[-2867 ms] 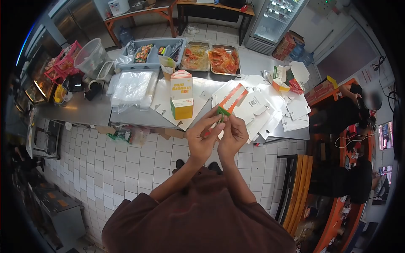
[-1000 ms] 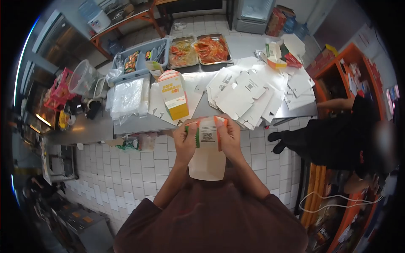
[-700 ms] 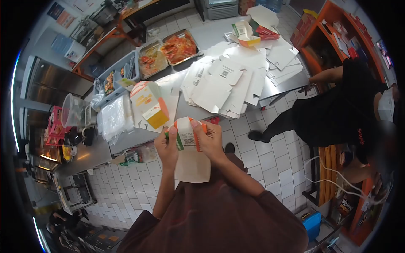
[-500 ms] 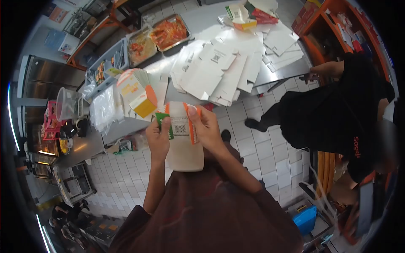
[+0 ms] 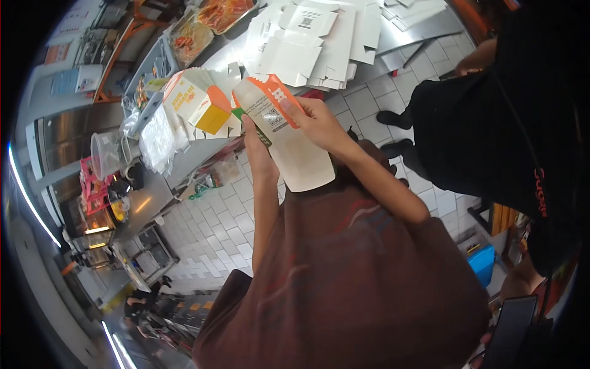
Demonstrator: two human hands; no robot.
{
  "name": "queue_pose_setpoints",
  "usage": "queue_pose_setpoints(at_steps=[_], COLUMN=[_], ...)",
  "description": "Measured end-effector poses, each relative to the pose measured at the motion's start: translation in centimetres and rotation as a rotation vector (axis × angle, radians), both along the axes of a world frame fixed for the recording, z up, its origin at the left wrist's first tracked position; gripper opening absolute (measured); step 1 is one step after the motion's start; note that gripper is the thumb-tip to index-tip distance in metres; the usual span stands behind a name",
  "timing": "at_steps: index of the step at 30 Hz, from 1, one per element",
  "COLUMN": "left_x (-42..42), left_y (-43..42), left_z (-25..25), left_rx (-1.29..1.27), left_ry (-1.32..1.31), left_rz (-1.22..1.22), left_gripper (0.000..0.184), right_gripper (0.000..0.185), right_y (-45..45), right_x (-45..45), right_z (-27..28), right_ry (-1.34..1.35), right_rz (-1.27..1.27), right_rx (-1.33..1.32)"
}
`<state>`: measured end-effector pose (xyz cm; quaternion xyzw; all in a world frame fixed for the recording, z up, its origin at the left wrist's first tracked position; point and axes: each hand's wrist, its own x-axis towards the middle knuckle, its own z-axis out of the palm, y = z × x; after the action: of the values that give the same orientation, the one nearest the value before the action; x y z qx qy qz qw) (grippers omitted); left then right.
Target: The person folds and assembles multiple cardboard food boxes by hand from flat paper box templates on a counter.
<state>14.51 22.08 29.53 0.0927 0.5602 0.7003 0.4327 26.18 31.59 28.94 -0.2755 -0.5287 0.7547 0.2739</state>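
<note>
Both of my hands hold a pale cardboard carton (image 5: 302, 157) in front of my brown top, just off the table's edge. Its side flaps are orange and green, and a printed QR code faces up. My left hand (image 5: 261, 154) grips the green side, thumb on top. My right hand (image 5: 321, 125) has its fingers closed on the orange side. Beyond my left hand, a stack of printed cartons (image 5: 187, 89) with a yellow and orange end lies on the table. White flat carton blanks (image 5: 295, 55) are spread out farther back.
Metal trays of orange-red food (image 5: 222, 13) stand at the back left, beside a grey-blue bin (image 5: 146, 80). Clear plastic bags (image 5: 161, 140) lie at the table's left end, near a clear tub (image 5: 106, 155). A person in black (image 5: 485, 123) stands close on the right.
The carton has tilted, its top leaning left, and both hands have moved up and to the right in view. The whole view has shifted and turned, and the person on the right appears nearer.
</note>
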Motion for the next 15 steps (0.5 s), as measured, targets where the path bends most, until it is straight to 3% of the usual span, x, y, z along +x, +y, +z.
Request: queue_pose_setpoints(at_steps=[15], left_x=[1.8], left_y=[1.7], left_z=[-2.5], left_rx=[0.037], left_ry=[-0.161], left_rz=[-0.251], left_gripper=[0.076], right_gripper=[0.052], right_y=[1.1], right_x=[2.1], right_z=[-2.6], right_ry=[-0.114], right_rz=[-0.132], right_rx=[0.093])
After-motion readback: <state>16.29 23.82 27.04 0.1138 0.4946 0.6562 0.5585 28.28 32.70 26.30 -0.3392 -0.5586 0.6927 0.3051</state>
